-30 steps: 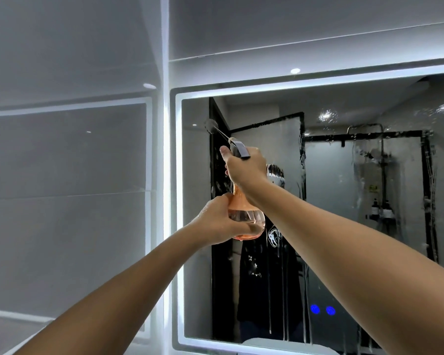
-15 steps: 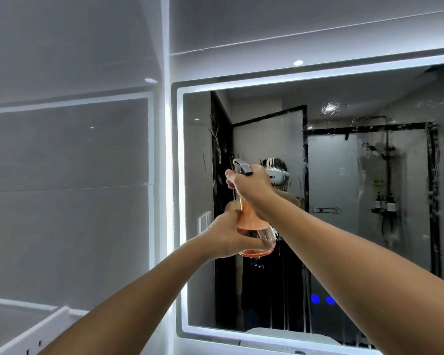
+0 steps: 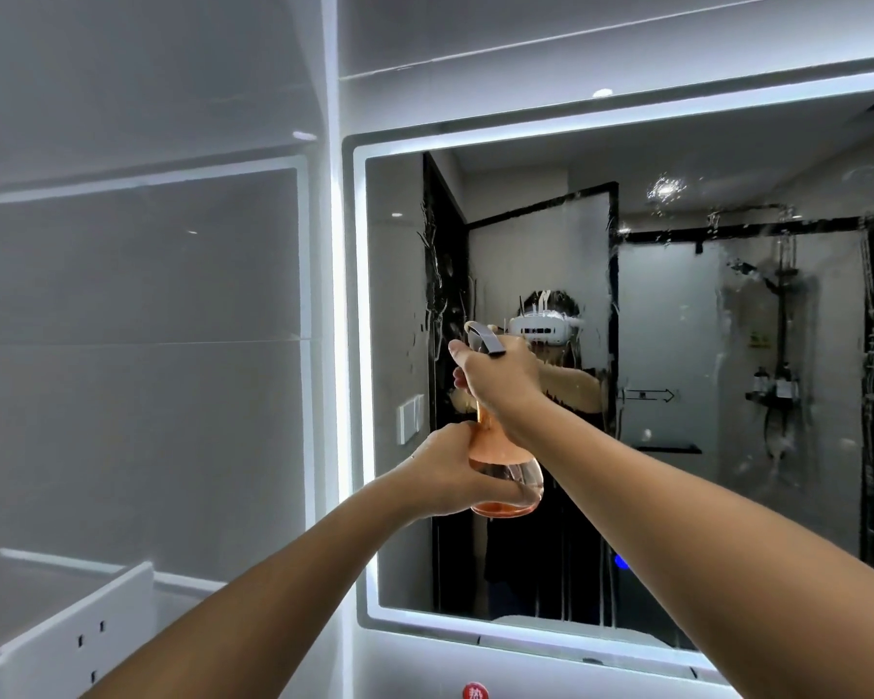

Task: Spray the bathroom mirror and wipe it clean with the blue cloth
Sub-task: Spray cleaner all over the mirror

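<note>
A clear spray bottle (image 3: 506, 469) with orange liquid is held up in front of the lit bathroom mirror (image 3: 677, 305). My right hand (image 3: 500, 383) grips its neck and trigger head, nozzle pointing left toward the glass. My left hand (image 3: 457, 471) cups and grips the round base from the left. Droplets and runs of spray streak the mirror, thickest on the left side and along the top right. No blue cloth is in view.
A white-lit frame (image 3: 357, 375) edges the mirror. Grey wall panels (image 3: 137, 345) fill the left. A white shelf edge (image 3: 72, 633) sits at lower left. A red round label (image 3: 475, 692) shows at the bottom.
Both hands have lowered the bottle down the mirror's left side. New wet streaks appear on the glass above the bottle.
</note>
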The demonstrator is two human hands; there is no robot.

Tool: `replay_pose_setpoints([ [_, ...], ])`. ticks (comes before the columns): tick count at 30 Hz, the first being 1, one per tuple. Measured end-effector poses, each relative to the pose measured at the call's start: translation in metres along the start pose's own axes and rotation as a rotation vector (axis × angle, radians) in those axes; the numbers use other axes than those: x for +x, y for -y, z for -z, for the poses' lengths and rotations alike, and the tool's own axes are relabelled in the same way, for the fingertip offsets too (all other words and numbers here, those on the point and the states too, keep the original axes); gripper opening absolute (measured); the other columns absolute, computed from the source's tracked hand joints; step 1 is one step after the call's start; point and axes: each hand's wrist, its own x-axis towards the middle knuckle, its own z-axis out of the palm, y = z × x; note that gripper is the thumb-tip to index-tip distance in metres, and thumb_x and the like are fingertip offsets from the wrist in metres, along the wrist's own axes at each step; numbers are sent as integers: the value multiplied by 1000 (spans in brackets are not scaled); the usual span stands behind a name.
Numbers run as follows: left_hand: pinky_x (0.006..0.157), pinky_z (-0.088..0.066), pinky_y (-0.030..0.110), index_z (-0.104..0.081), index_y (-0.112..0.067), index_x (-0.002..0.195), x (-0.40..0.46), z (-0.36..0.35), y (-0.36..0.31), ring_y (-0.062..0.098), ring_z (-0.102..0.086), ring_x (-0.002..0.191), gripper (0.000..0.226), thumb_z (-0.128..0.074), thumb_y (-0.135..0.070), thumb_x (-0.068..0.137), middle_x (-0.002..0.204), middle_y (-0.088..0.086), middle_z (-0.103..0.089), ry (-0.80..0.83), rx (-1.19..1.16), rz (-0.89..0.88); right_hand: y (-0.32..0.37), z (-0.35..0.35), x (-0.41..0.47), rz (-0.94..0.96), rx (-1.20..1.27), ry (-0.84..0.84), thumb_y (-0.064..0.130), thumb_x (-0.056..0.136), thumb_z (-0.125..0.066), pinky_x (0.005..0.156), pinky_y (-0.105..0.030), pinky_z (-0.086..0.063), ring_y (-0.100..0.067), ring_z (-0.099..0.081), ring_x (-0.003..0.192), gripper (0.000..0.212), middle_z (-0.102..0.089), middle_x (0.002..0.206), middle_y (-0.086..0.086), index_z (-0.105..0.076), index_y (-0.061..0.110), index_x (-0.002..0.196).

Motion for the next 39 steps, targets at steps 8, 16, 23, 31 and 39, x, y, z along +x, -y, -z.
replay_pose_setpoints([
  [8, 90, -54, 34, -58, -20, 112, -1, -16, 14, 15, -63, 94, 69, -83, -49, 55, 99, -3, -66, 11, -19, 17, -19, 2, -6, -18, -8, 28, 29, 87, -64, 78, -46, -54, -35, -63, 77, 27, -65, 76, -16, -56, 17, 64],
  [16, 79, -53, 23, -56, -18, 112, -2, -27, 13, 10, -64, 87, 59, -85, -39, 64, 95, -6, -66, -13, -4, -26, -28, 8, -9, -17, 65, -41, 30, 87, -67, 63, -40, -42, -22, -48, 62, 32, -50, 58, 1, -54, 19, 61],
  [23, 75, -51, 21, -57, -15, 113, 3, -35, 9, 13, -64, 89, 59, -86, -36, 65, 98, -2, -67, -11, -7, -40, -30, 21, -9, -7, 57, -66, 32, 88, -66, 70, -45, -50, -28, -58, 68, 28, -60, 64, -6, -59, 17, 66],
  [31, 77, -51, 22, -56, -17, 114, 3, -48, 8, 15, -63, 92, 60, -85, -36, 66, 99, -2, -66, 30, -29, -1, -43, 31, -12, -24, 13, -1, 30, 90, -63, 63, -37, -40, -19, -47, 61, 27, -53, 61, 1, -56, 17, 67],
  [39, 85, -55, 28, -56, -18, 112, 3, -56, 8, 15, -65, 92, 58, -86, -31, 65, 99, -2, -68, 42, -45, -6, -48, 34, -17, -7, -4, -100, 30, 89, -65, 61, -34, -44, -18, -49, 58, 33, -54, 57, 0, -56, 16, 60],
])
